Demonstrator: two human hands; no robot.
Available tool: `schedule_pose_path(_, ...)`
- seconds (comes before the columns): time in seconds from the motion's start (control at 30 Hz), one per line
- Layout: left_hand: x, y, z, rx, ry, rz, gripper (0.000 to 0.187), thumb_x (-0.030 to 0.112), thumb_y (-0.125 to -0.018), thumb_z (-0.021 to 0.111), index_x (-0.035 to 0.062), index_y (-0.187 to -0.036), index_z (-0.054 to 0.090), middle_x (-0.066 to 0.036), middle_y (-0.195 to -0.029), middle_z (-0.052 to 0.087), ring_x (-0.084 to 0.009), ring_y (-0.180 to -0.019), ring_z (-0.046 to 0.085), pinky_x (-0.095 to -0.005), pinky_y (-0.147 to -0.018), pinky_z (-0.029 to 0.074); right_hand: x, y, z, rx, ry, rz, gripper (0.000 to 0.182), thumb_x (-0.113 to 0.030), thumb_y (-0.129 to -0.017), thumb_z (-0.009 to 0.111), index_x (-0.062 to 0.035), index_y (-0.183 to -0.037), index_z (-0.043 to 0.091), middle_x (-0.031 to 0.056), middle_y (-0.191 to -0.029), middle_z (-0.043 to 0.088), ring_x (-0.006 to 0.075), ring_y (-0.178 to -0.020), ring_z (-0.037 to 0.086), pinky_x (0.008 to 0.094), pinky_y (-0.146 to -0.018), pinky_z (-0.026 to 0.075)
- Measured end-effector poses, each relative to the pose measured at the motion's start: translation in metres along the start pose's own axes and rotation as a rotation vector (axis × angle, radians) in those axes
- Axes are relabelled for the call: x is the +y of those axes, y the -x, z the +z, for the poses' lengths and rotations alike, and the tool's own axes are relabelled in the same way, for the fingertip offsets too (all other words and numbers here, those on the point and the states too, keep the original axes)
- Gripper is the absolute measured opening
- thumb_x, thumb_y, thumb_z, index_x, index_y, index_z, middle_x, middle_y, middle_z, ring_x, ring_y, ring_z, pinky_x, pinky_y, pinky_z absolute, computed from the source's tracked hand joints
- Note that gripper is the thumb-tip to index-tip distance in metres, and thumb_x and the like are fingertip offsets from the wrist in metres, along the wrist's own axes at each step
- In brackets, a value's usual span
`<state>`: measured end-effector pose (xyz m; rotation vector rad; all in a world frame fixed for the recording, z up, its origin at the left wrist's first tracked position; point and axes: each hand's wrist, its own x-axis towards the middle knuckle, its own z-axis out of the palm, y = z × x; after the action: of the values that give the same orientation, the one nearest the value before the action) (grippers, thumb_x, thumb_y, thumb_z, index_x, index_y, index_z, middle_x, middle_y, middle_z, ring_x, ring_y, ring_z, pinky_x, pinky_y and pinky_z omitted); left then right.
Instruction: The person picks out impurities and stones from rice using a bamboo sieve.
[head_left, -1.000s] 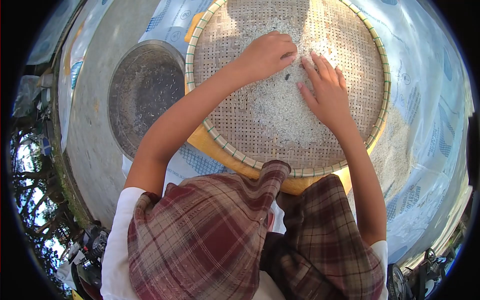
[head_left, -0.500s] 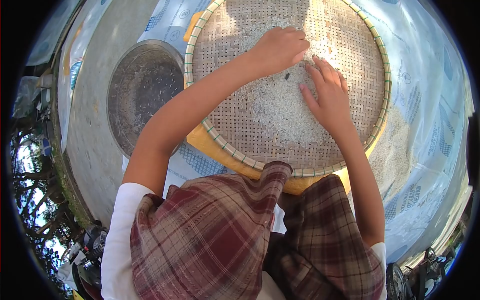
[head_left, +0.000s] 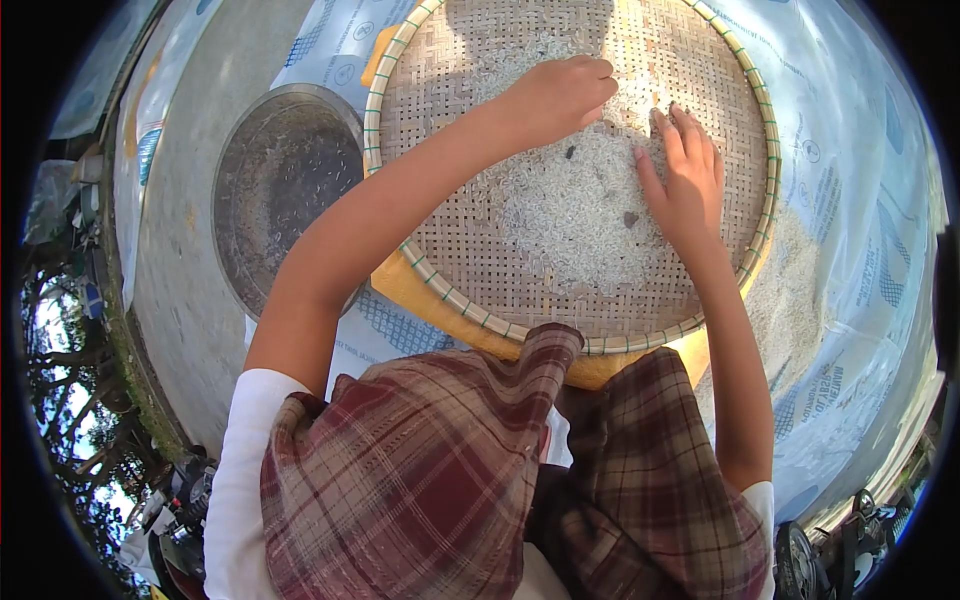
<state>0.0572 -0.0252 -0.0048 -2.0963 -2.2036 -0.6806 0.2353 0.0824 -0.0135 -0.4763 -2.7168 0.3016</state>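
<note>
A round woven winnowing basket (head_left: 690,290) with a green-bound rim holds a thin spread of pale grains that look like rice (head_left: 570,225). My left hand (head_left: 562,98) is closed over the far part of the grains, fingers curled down; anything pinched in it is hidden. To its right, my right hand (head_left: 690,175) is open, fingers apart, resting low over the right edge of the spread. One small dark lump (head_left: 571,152) lies just below my left hand, and another dark lump (head_left: 631,219) sits left of my right wrist.
Left of the basket stands a grey metal basin (head_left: 245,160) with some scattered grains inside. Something yellow (head_left: 425,300) lies under the basket. A printed plastic sheet (head_left: 870,210) covers the ground, with more pale grains (head_left: 785,300) at right.
My right hand has shifted right, away from my left hand, uncovering the lump beside its wrist. My left hand has barely moved and stays closed.
</note>
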Motion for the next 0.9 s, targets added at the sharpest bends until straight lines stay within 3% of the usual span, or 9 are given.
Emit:
schedule_pose_path(0.07, 0.001, -0.002, 0.000, 0.007, -0.049, 0.042, 0.014, 0.014, -0.079, 0.059, 0.0012, -0.083, 0.055, -0.008, -0.080, 0.053, -0.0230, -0.076, 0.056, -0.0320, -0.067, 0.048, 0.003, 0.002, -0.001, 0.032, 0.023, 0.006, 0.039, -0.025, -0.081, 0.057, -0.0057, -0.115, 0.052, 0.0137, -0.124, 0.047, 0.0285, -0.117, 0.042, 0.0419, -0.098, 0.030)
schedule_pose_path(0.13, 0.000, -0.004, -0.001, -0.050, 0.273, -0.258, 0.014, 0.013, -0.079, 0.058, 0.0008, -0.085, 0.054, -0.005, -0.079, 0.057, -0.0172, -0.075, 0.058, -0.0299, -0.067, 0.048, 0.005, 0.002, -0.005, 0.034, -0.015, 0.010, 0.036, -0.023, -0.081, 0.058, -0.0055, -0.112, 0.054, 0.0131, -0.121, 0.049, 0.0284, -0.116, 0.043, 0.0414, -0.097, 0.031)
schedule_pose_path(0.17, 0.000, -0.006, -0.005, -0.051, 0.274, -0.255, 0.014, 0.013, -0.079, 0.058, 0.0008, -0.085, 0.054, -0.005, -0.079, 0.057, -0.0172, -0.075, 0.058, -0.0299, -0.067, 0.048, 0.005, 0.002, -0.007, 0.038, -0.055, 0.014, 0.033, -0.022, -0.081, 0.059, -0.0053, -0.109, 0.055, 0.0125, -0.119, 0.050, 0.0284, -0.114, 0.044, 0.0408, -0.095, 0.032)
schedule_pose_path(0.23, 0.002, -0.008, -0.011, -0.002, 0.899, -0.640, 0.014, 0.013, -0.080, 0.059, 0.0014, -0.087, 0.055, -0.004, -0.081, 0.061, -0.0117, -0.075, 0.059, -0.0270, -0.067, 0.048, 0.010, 0.006, -0.008, 0.049, -0.088, 0.029, 0.030, -0.020, -0.080, 0.059, -0.0052, -0.106, 0.057, 0.0119, -0.117, 0.052, 0.0281, -0.113, 0.045, 0.0405, -0.095, 0.033)
schedule_pose_path(0.27, 0.004, -0.010, -0.014, -0.006, 0.900, -0.639, 0.014, 0.013, -0.080, 0.059, 0.0014, -0.087, 0.055, -0.004, -0.081, 0.061, -0.0117, -0.075, 0.059, -0.0270, -0.067, 0.048, 0.012, 0.008, -0.008, 0.059, -0.121, 0.043, 0.027, -0.018, -0.080, 0.060, -0.0051, -0.103, 0.058, 0.0114, -0.115, 0.053, 0.0279, -0.112, 0.046, 0.0402, -0.094, 0.034)
schedule_pose_path(0.37, 0.010, -0.015, -0.017, 0.013, 1.124, -0.590, 0.014, 0.014, -0.079, 0.060, 0.0020, -0.086, 0.058, -0.004, -0.083, 0.064, -0.0104, -0.074, 0.059, -0.0260, -0.066, 0.049, 0.012, 0.014, -0.011, 0.079, -0.092, -0.016, 0.024, -0.015, -0.079, 0.060, -0.0052, -0.101, 0.059, 0.0108, -0.112, 0.054, 0.0273, -0.110, 0.047, 0.0402, -0.092, 0.035)
schedule_pose_path(0.57, 0.022, -0.031, -0.002, -0.136, 0.552, -0.315, 0.010, 0.011, -0.075, 0.060, 0.0019, -0.078, 0.063, -0.006, -0.082, 0.064, -0.0140, -0.069, 0.059, -0.0279, -0.063, 0.047, 0.005, 0.026, -0.014, 0.090, -0.139, 0.033, 0.025, -0.013, -0.078, 0.061, -0.0050, -0.102, 0.059, 0.0105, -0.111, 0.054, 0.0273, -0.110, 0.048, 0.0401, -0.092, 0.035)
schedule_pose_path(0.63, 0.022, -0.034, 0.004, -0.186, 0.391, -0.118, 0.010, 0.009, -0.073, 0.060, 0.0011, -0.078, 0.064, -0.009, -0.081, 0.062, -0.0204, -0.068, 0.059, -0.0292, -0.063, 0.047, 0.004, 0.026, -0.014, 0.095, -0.144, 0.032, 0.027, -0.013, -0.078, 0.061, -0.0052, -0.103, 0.058, 0.0106, -0.112, 0.054, 0.0274, -0.110, 0.048, 0.0399, -0.092, 0.035)
schedule_pose_path(0.9, 0.021, -0.043, 0.017, -0.099, 0.289, 0.167, 0.007, 0.005, -0.071, 0.058, 0.0007, -0.075, 0.060, -0.009, -0.077, 0.057, -0.0247, -0.075, 0.056, -0.0330, -0.070, 0.046, 0.004, 0.021, -0.017, 0.122, -0.135, 0.043, 0.035, -0.012, -0.077, 0.061, -0.0053, -0.111, 0.054, 0.0121, -0.116, 0.051, 0.0279, -0.111, 0.046, 0.0395, -0.092, 0.035)
